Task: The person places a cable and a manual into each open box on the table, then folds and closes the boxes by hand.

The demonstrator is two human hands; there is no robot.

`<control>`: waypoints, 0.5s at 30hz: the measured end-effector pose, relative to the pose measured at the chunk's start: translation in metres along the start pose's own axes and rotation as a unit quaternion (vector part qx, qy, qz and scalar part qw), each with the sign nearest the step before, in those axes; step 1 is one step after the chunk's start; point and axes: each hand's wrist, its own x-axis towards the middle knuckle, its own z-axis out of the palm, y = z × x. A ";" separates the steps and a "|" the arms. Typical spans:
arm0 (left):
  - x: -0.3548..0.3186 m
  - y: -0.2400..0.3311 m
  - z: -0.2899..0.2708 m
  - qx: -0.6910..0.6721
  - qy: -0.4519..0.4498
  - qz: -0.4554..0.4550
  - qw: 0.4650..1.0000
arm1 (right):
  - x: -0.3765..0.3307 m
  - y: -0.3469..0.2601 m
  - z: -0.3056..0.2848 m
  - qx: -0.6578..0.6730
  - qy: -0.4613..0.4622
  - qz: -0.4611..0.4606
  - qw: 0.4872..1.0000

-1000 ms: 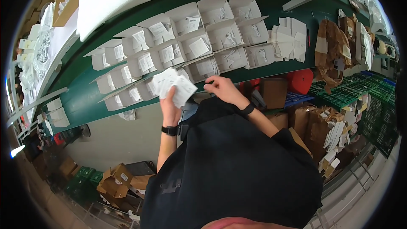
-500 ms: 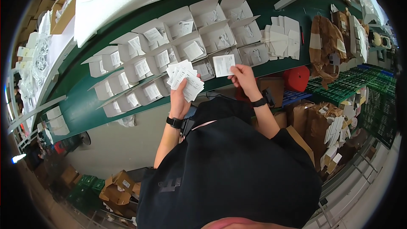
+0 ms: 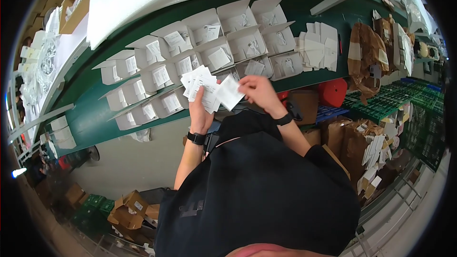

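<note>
My left hand (image 3: pixel 202 109) is closed on a fanned stack of white printed leaflets (image 3: pixel 196 83). Between the thumb and fingers of my right hand (image 3: pixel 259 93) is a single white leaflet (image 3: pixel 229 94), its left edge overlapping the stack. Just beyond both hands stand rows of open white boxes (image 3: pixel 214 47), flaps raised. Many have folded leaflets inside, such as the leaflet (image 3: pixel 219 58) in the middle row. Towards the right, boxes hold coiled white cables (image 3: pixel 253 46). One front-row box near my right hand has a leaflet (image 3: pixel 254 68) in it.
Flattened white cartons (image 3: pixel 320 45) lie right of the boxes, beside a red pen (image 3: pixel 340 44) and crumpled brown paper (image 3: pixel 366 47). White foam sheets (image 3: pixel 147 0) cover the far left of the green table (image 3: pixel 85 123). A red bin (image 3: pixel 332 91) and green crates (image 3: pixel 419 119) stand at right.
My right hand has moved left and nearer to me, from the front-row box to the stack. A leaflet now shows inside that box. My left hand has barely moved.
</note>
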 end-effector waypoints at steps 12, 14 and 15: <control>0.005 0.007 0.021 0.083 -0.075 0.032 0.993 | 0.041 -0.017 0.011 -0.220 0.050 -0.195 0.955; 0.004 0.003 0.025 0.090 -0.064 0.052 0.993 | 0.022 -0.022 0.046 -0.198 0.014 -0.138 0.970; 0.008 0.004 0.030 0.096 -0.063 0.060 0.992 | 0.020 -0.027 0.051 -0.172 -0.013 -0.083 0.981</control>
